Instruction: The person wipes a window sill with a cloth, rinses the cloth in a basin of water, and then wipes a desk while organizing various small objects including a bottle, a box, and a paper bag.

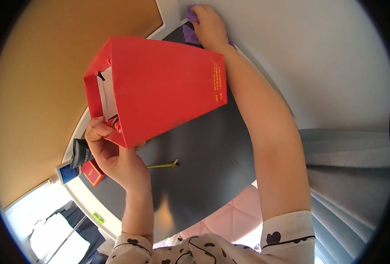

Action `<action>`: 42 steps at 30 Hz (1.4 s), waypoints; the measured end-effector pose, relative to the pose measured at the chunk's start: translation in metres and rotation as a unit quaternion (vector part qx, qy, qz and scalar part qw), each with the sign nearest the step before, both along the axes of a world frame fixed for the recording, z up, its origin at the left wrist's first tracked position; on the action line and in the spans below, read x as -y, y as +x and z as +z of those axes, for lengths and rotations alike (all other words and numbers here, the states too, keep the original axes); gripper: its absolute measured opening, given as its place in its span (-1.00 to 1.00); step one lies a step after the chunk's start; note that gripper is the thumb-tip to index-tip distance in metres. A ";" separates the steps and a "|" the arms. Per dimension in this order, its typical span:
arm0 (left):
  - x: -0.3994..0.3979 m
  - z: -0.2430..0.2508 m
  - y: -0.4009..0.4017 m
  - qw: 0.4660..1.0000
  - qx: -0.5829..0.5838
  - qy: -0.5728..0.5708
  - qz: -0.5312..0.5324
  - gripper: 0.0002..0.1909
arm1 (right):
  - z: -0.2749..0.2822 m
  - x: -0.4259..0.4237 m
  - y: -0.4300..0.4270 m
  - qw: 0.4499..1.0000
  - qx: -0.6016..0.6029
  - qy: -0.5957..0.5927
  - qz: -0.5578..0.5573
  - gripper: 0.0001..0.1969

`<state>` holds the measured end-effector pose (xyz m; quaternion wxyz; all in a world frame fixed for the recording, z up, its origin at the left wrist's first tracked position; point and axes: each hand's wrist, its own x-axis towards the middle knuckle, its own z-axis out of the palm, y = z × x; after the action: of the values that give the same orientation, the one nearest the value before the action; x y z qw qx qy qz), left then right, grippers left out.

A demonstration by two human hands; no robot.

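Observation:
My left hand (115, 155) grips the side of a red paper gift bag (165, 85) near its opening. The bag is tipped on its side above the dark tabletop (208, 148), its mouth facing left and its base towards my right forearm. Gold writing runs along the base end, and cord handles and a pale inner lining show at the mouth. At the far corner, my right hand (211, 26) holds a purple cloth (191, 35) against the tabletop by the wall. Part of the cloth is hidden under the hand and wrist.
A green plant stem (163, 165) lies on the table. Left of my left hand are a black tube (80, 153), a small red box (92, 172) and a white bottle with a blue label (69, 173). A grey curtain (343, 148) hangs at right; a pink padded seat (231, 211) is below.

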<state>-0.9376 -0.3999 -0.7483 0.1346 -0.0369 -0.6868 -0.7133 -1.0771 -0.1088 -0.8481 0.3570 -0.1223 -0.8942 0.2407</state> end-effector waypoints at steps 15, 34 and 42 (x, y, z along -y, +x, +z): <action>-0.004 -0.005 0.001 0.999 -0.016 -0.026 -0.028 -0.61 | 0.000 0.002 0.014 0.986 0.102 0.129 -0.011 -0.82; -0.045 0.014 0.033 0.990 -0.049 -0.022 -0.134 -0.67 | 0.021 0.000 0.250 0.980 0.132 0.039 -0.144 -0.71; -0.045 0.017 0.041 0.988 -0.055 -0.037 -0.142 -0.74 | 0.043 0.002 0.326 0.965 0.196 0.050 -0.164 -0.71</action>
<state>-0.8965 -0.3548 -0.7317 0.0682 -0.1782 -0.6923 -0.6960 -0.7513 -0.1104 -0.8055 0.2146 -0.2942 -0.9254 0.1048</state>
